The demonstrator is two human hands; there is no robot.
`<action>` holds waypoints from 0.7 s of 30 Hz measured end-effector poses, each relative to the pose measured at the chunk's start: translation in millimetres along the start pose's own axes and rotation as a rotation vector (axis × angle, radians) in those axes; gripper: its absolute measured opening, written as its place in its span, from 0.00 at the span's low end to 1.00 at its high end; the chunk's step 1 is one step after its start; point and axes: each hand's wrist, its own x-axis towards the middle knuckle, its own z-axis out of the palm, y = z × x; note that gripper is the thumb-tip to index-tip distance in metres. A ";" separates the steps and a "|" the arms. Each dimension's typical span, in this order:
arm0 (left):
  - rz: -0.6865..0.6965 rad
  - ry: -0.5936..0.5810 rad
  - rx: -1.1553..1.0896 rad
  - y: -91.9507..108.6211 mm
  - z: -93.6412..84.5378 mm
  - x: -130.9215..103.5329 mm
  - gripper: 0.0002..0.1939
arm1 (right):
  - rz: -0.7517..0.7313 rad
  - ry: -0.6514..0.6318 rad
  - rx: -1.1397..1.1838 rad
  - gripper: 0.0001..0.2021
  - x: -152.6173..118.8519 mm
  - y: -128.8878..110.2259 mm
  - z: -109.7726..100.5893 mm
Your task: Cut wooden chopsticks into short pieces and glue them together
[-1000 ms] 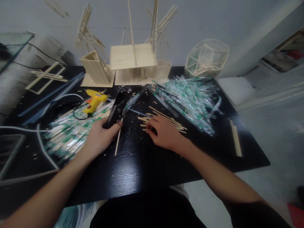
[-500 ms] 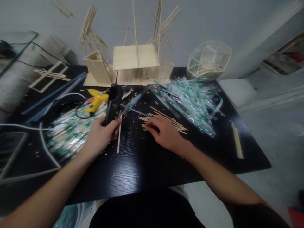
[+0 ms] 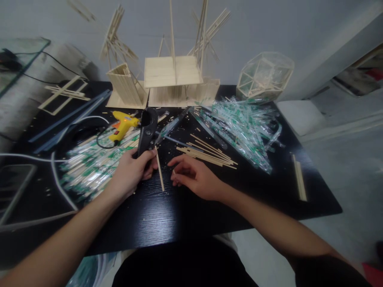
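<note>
My left hand (image 3: 131, 169) is wrapped round a black hand tool (image 3: 147, 129) with round screws on its side. A short thin wooden stick (image 3: 160, 171) sticks out from beside its thumb, pointing down toward the table. Just to the right, my right hand (image 3: 194, 175) hovers with its fingers curved and apart. A tiny pale spot shows at its thumb tip, too small to name. Beyond that hand lies a loose bunch of thin wooden sticks (image 3: 209, 154).
A yellow glue gun (image 3: 123, 126) lies at left on plastic-wrapped sticks (image 3: 92, 163). Torn clear-and-green wrappers (image 3: 242, 127) are heaped at right. Stick-built models (image 3: 172, 71) line the back of the black table (image 3: 191, 215), near a faceted frame (image 3: 265, 75). A stick bundle (image 3: 299, 179) lies far right.
My right hand has moved off the loose sticks, left and toward me, with its fingers opening. The short stick at my left hand has swung its lower end to the right.
</note>
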 end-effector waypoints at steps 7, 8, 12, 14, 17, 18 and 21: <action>-0.072 -0.033 -0.111 -1.1 9.7 -5.9 0.16 | -0.461 0.007 -0.376 0.10 -2.4 -5.1 3.1; -0.089 -0.042 -0.122 -2.0 11.3 -6.9 0.16 | -0.491 0.034 -0.390 0.09 -2.6 -5.2 3.0; -0.142 -0.112 -0.123 -6.1 14.1 -9.2 0.18 | -0.545 0.115 -0.400 0.08 -3.4 -4.9 0.4; -0.142 -0.146 -0.097 -6.6 12.9 -9.4 0.19 | -0.539 0.154 -0.366 0.08 -3.4 -6.2 -1.2; -0.087 -0.143 0.005 -4.3 8.6 -9.1 0.20 | -0.388 0.262 -0.155 0.04 -1.0 -10.6 -3.6; -0.041 -0.122 0.082 -2.9 6.7 -9.1 0.20 | -0.306 0.283 -0.062 0.03 0.6 -12.2 -4.6; 0.178 -0.020 0.416 0.6 -0.7 -9.4 0.21 | -0.090 0.244 0.127 0.09 6.1 -15.0 -9.0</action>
